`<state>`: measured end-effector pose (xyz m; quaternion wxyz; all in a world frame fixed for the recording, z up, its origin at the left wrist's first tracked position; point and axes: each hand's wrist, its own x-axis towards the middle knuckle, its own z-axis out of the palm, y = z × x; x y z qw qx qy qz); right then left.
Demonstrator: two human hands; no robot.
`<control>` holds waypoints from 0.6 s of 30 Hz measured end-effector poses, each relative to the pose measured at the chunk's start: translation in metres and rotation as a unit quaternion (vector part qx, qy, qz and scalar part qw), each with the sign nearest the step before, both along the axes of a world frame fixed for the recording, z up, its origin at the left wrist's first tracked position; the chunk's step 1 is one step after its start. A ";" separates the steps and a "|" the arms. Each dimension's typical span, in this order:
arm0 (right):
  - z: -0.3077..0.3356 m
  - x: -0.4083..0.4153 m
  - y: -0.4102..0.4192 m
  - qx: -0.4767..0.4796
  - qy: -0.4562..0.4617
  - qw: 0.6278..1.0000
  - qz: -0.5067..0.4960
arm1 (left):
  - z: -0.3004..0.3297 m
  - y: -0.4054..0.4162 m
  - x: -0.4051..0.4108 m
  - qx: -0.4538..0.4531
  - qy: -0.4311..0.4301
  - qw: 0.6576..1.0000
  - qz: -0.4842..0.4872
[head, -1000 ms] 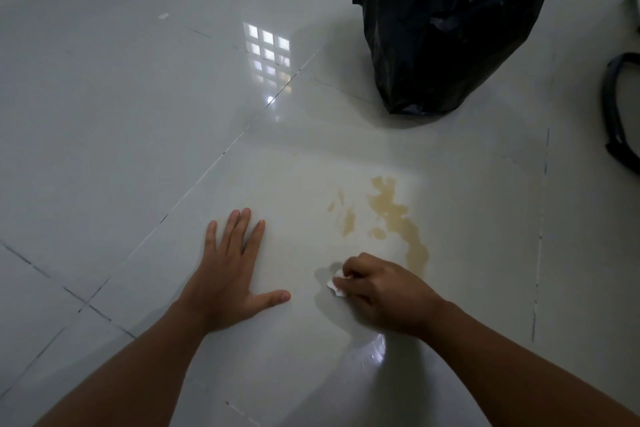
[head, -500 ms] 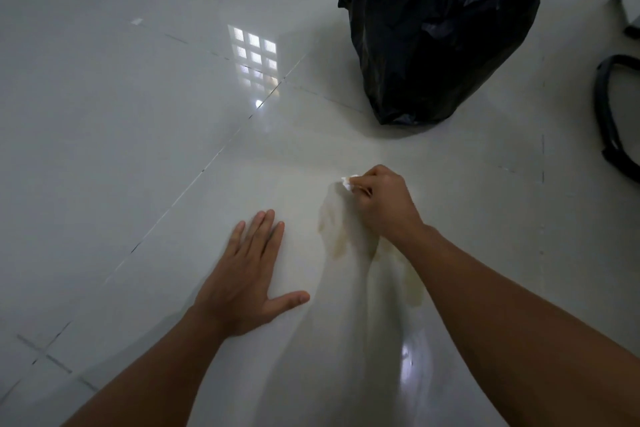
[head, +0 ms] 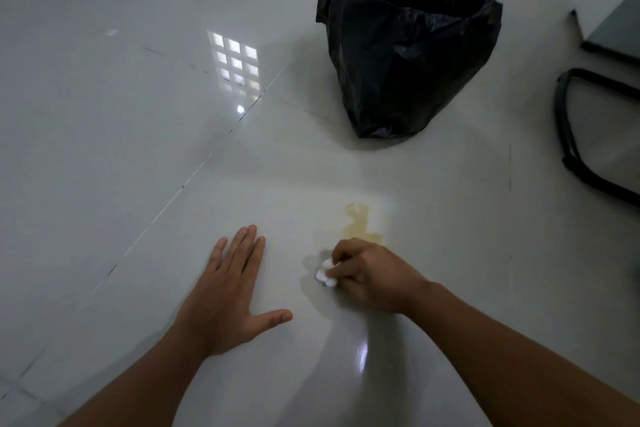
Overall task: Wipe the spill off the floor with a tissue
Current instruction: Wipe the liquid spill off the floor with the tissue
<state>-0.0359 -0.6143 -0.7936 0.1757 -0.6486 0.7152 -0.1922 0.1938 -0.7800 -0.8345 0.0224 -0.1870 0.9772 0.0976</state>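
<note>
Under right hand (head: 372,276) — balled tissue (head: 325,274), axis unclear

Spill (head: 360,225) lies between tissue (head: 325,274) and bin (head: 408,45) behind.

- Floor (head: 104,149): glossy pale tiles, thin grout lines, a window grid reflected in the far left part.
- Left hand (head: 225,291): flat, palm down on the floor, fingers together, thumb spread towards the right.
- Right hand (head: 370,274): fingers curled around a small crumpled white tissue (head: 325,274), pressed to the floor.
- Tissue shows only at the hand's left edge; the rest is hidden under the fingers.
- Spill (head: 360,225): yellowish-brown patch, just beyond the right hand, its near edge touching the knuckles. Faint smear to its left.
- Bin (head: 408,45): black bag liner, mouth open, standing beyond the spill, well apart.
- Black frame (head: 568,142) at the right edge; what it belongs to cannot be told.
</note>
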 end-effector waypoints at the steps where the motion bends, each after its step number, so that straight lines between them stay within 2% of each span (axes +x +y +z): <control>1: 0.000 -0.009 0.000 -0.039 -0.007 0.997 -0.064 | -0.001 0.000 0.000 -0.001 0.004 1.000 0.001; 4: -0.003 -0.031 -0.016 -0.096 -0.031 0.966 -0.240 | -0.002 0.001 -0.001 -0.007 0.005 1.000 0.000; 9: -0.009 -0.062 -0.036 -0.095 -0.040 0.919 -0.381 | -0.002 -0.001 -0.001 -0.009 0.011 1.000 -0.001; 12: -0.019 -0.072 -0.038 -0.046 -0.026 0.910 -0.412 | -0.004 0.000 -0.001 -0.014 0.016 1.000 -0.004; 14: -0.021 -0.071 -0.042 -0.038 -0.051 0.906 -0.419 | -0.004 -0.001 -0.002 -0.017 0.019 1.000 -0.008; 18: -0.023 -0.050 -0.048 -0.015 -0.047 0.932 -0.359 | -0.004 -0.001 -0.001 -0.018 0.011 1.000 -0.005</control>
